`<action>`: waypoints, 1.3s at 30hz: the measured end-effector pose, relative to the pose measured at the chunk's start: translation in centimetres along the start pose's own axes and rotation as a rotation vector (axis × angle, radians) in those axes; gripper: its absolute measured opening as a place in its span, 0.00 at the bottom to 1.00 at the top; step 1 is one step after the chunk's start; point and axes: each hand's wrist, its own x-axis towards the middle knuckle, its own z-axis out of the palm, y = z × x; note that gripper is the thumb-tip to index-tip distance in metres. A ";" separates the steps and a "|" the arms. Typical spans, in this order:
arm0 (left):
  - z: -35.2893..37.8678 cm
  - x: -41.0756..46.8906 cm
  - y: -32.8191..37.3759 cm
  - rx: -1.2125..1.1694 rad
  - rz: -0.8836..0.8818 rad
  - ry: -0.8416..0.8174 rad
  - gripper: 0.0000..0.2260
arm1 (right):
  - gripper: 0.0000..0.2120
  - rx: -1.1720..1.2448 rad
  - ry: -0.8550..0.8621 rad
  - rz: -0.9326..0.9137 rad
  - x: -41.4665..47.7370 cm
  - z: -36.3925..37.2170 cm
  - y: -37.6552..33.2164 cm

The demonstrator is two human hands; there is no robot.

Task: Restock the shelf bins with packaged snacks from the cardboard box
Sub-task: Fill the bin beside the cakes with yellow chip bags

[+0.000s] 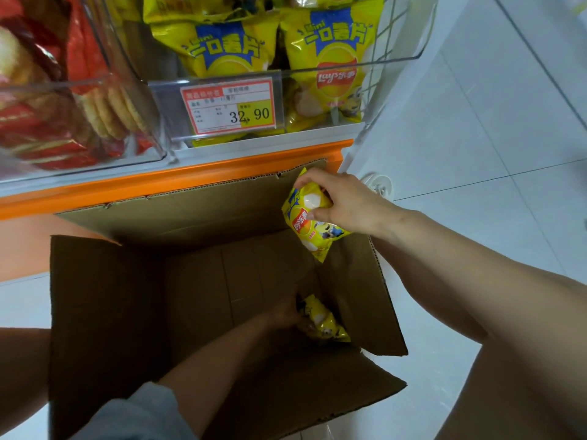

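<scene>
Chip bag (313, 217), yellow, hangs over the far right corner of the cardboard box (104, 312). The right hand (343, 201) pinches its upper half, fingers (306, 181) curled over the top, thumb below. Down at the box's bottom right, the left hand (286, 312) meets a second chip bag (322, 322). Those fingers sit in shadow, so I cannot tell the grip. Above the box, the shelf bin (381, 63) holds stocked bags (228, 46).
</scene>
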 end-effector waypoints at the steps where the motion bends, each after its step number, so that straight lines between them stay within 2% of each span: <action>1: -0.3 -0.6 0.1 -0.025 0.002 -0.012 0.45 | 0.22 0.002 -0.004 -0.005 0.0 0.0 0.0; 3: -1.4 -1.7 0.5 0.016 -0.015 -0.015 0.38 | 0.22 0.004 -0.013 -0.014 -0.1 -0.1 -0.2; 6: -3.4 -3.4 1.6 0.066 -0.038 0.121 0.27 | 0.22 0.019 -0.027 -0.029 -0.4 0.0 -0.6; 9: -5.1 -5.1 2.7 0.004 -0.020 0.237 0.22 | 0.23 0.024 -0.025 -0.061 -0.9 -0.3 -1.1; 15: -8.0 -9.8 5.9 -0.031 0.111 0.305 0.16 | 0.27 0.024 -0.026 -0.137 -2.0 -1.2 -2.1; 18: -9.4 -12.9 7.6 -0.062 0.145 0.390 0.14 | 0.27 0.071 0.000 -0.142 -2.7 -2.1 -2.9; 23: -11.4 -17.8 10.1 -0.140 0.190 0.588 0.15 | 0.26 0.214 0.034 -0.176 -3.8 -3.3 -3.8; 26: -12.2 -20.7 11.9 -0.147 0.252 0.653 0.14 | 0.27 0.282 0.093 -0.213 -4.9 -4.5 -5.0; 30: -12.6 -24.4 14.6 -0.197 0.412 0.624 0.10 | 0.24 0.361 0.134 -0.284 -7.6 -7.6 -7.5; 33: -12.9 -26.8 17.2 -0.215 0.511 0.655 0.11 | 0.25 0.448 0.168 -0.315 -9.7 -10.3 -9.1; 36: -13.9 -28.7 20.3 -0.213 0.615 0.836 0.14 | 0.27 0.588 0.318 -0.375 -10.3 -12.3 -10.0; 39: -15.7 -29.3 23.6 -0.111 0.724 1.044 0.19 | 0.27 0.649 0.572 -0.415 -8.8 -13.5 -10.9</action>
